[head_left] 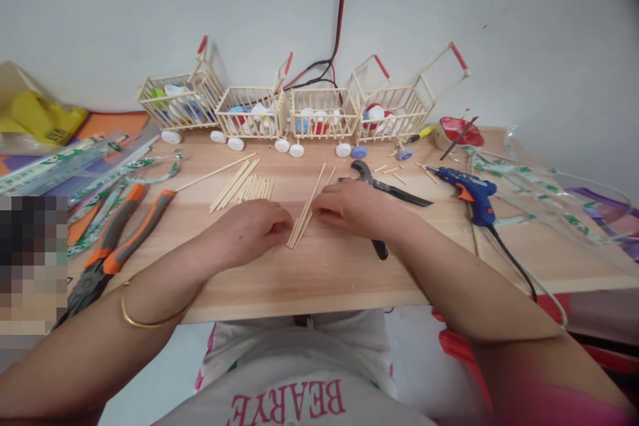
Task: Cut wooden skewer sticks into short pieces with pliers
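Several thin wooden sticks (301,225) lie slantwise on the table between my two hands. My left hand (252,231) is curled just left of them, its fingertips bent in; whether they pinch anything is hidden. From the right, my right hand (347,208) has its bent fingers closed at one of these sticks. Beyond my left hand is a row of short sticks (256,188), with longer sticks (234,185) beside it. Black-handled cutters (399,194) lie partly under my right hand and wrist.
Several stick-built toy carts (254,113) with bottle-cap wheels line the wall. Orange-grey pliers (120,229) lie at left, near plastic wrappers (100,163). A blue glue gun (472,192) with a cable rests at right, by a red container (456,133). A pixelated patch covers the left edge.
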Tool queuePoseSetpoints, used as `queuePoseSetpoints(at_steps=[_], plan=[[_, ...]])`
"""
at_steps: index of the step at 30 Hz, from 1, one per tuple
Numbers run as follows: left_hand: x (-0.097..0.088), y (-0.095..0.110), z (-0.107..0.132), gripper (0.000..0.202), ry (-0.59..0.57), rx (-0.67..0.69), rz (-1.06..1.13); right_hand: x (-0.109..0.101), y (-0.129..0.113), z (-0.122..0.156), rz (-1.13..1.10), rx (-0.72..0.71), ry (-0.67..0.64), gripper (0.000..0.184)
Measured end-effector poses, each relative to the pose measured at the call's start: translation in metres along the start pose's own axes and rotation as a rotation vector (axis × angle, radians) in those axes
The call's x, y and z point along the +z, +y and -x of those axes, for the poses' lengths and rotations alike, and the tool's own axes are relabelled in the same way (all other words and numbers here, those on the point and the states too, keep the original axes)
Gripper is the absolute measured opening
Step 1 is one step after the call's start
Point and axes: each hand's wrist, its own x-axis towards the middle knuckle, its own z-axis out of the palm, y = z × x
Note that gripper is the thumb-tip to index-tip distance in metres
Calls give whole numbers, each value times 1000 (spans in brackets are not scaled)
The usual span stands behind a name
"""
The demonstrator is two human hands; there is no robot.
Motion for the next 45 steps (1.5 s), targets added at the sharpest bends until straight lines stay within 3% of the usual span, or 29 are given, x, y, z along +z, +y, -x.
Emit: queuePoseSetpoints(at_steps=[8,32,45], plan=[[0,3,0,21,7,54,-29,7,2,-2,52,-36,19,15],[-1,3,-1,20,-10,17,-12,13,-1,-6,136,-96,37,23],[-5,2,2,5,-57,-59,18,13,-2,-4,55,-86,64,21]])
